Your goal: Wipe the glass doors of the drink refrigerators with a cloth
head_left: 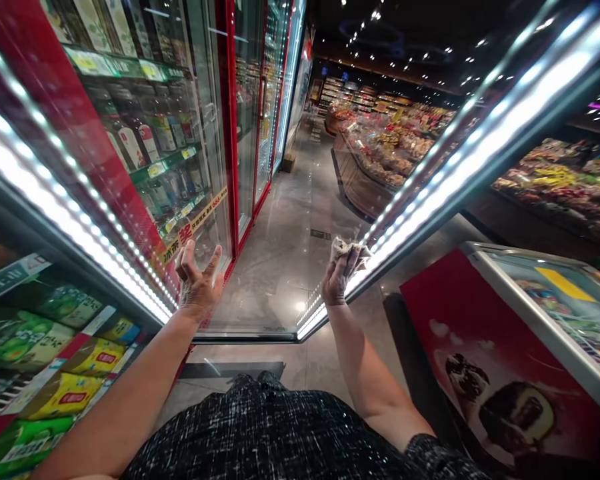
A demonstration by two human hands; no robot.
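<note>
I stand at an open glass fridge door (280,267) in a shop aisle. My left hand (196,280) is open, fingers spread, and rests against the inner face of the glass near the door's hinge side. My right hand (337,277) is closed around a crumpled pale cloth (347,250) and presses it on the door's lit outer edge (430,187). The cloth sticks out above my fingers.
On my left are lit fridge shelves with green and yellow drink packs (55,347) and red-framed coolers full of bottles (145,133). A chest freezer with a red front (505,360) stands at my right. Produce stands (390,147) line the aisle ahead.
</note>
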